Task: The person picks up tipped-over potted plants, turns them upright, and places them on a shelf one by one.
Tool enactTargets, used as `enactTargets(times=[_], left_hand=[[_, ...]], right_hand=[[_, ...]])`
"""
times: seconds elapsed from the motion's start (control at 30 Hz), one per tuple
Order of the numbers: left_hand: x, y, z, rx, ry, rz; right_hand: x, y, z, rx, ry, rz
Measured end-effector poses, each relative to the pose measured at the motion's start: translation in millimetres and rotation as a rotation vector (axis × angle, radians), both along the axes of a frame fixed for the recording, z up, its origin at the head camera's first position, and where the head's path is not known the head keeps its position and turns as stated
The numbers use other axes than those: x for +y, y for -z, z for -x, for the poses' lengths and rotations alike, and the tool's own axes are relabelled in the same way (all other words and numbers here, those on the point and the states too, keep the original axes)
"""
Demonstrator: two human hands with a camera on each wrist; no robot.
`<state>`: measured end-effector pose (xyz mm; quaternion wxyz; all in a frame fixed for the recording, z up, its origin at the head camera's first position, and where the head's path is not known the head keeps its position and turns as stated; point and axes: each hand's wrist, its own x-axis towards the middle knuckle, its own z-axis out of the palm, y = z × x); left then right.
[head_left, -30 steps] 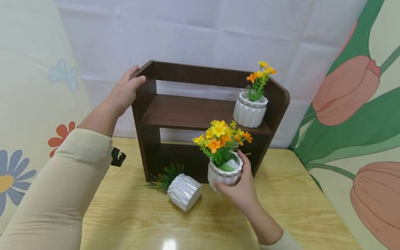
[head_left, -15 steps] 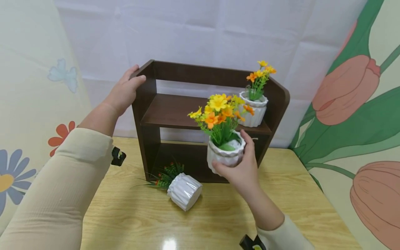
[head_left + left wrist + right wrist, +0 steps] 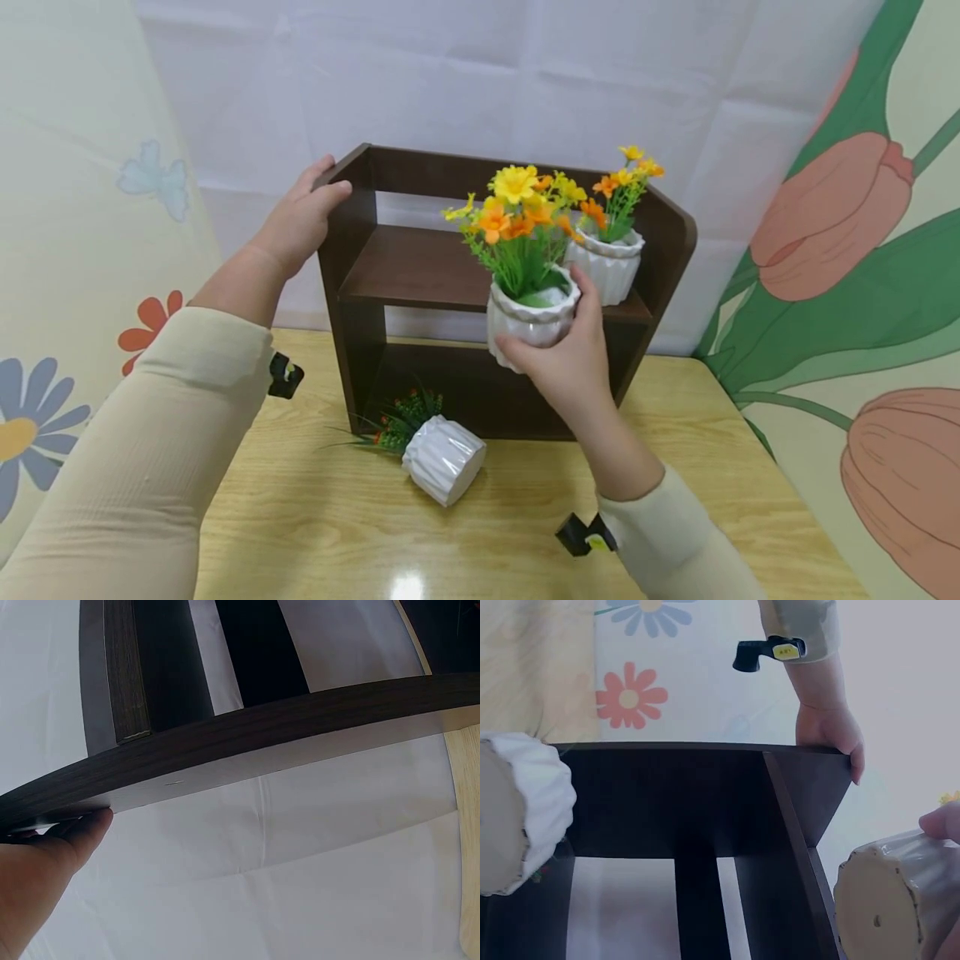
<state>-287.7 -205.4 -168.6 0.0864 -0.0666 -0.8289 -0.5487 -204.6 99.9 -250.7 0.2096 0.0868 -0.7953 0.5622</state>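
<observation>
**Inspector:** Report the position of the held item.

**Operator:** I see the white ribbed pot with yellow and orange flowers (image 3: 531,312) held upright in the air, in front of the upper board of the dark wooden shelf (image 3: 420,271). It touches neither the shelf nor the surface (image 3: 525,533). I judge it is kept upright so the flowers stay clear of the boards.

**Inspector:** State of the right hand?

**Operator:** The right hand (image 3: 570,362) grasps that pot from the side and below, fingers and thumb curled round its wall.

**Inspector:** And the left?

**Operator:** The left hand (image 3: 300,221) rests on the shelf's top left corner, thumb hooked over the front edge. I judge this steadies the shelf.

**Inspector:** Other items?

**Operator:** A second flower pot (image 3: 609,262) stands on the upper board at the right end, just beside the held one. A third pot (image 3: 442,458) lies tipped on its side on the surface, before the lower compartment.
</observation>
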Motion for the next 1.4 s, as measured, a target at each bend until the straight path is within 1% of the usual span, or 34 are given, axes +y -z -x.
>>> enactTargets(times=[0.27, 0.37, 0.47, 0.63, 0.77, 0.97, 1.1, 1.4], left_hand=[[0.3, -0.7, -1.0, 0.002, 0.004, -0.001], [0.3, -0.9, -2.0, -0.003, 0.004, 0.004], [0.2, -0.8, -2.5, -0.004, 0.005, 0.006], [1.2, -0.7, -2.1, 0.006, 0.007, 0.005], [1.1, 0.1, -1.9, 0.006, 0.003, 0.007], [1.3, 1.7, -1.3, 0.005, 0.001, 0.012], [1.7, 1.8, -1.0, 0.009, 0.002, 0.009], [2.1, 1.3, -1.4, 0.007, 0.001, 0.006]], right_hand=[[-11, -12.6, 18.0, 0.072, 0.009, 0.008], [-15, -14.4, 27.8, 0.092, 0.017, 0.016], [-20, -15.2, 38.5, 0.105, 0.041, 0.012], [-26, -17.7, 55.5, 0.099, 0.089, -0.005], [-30, -19.0, 66.0, 0.088, 0.102, -0.005], [-33, -19.8, 77.3, 0.116, 0.130, -0.022], [-35, -20.4, 83.3, 0.108, 0.156, -0.030], [-40, -19.7, 95.7, 0.103, 0.173, -0.019]])
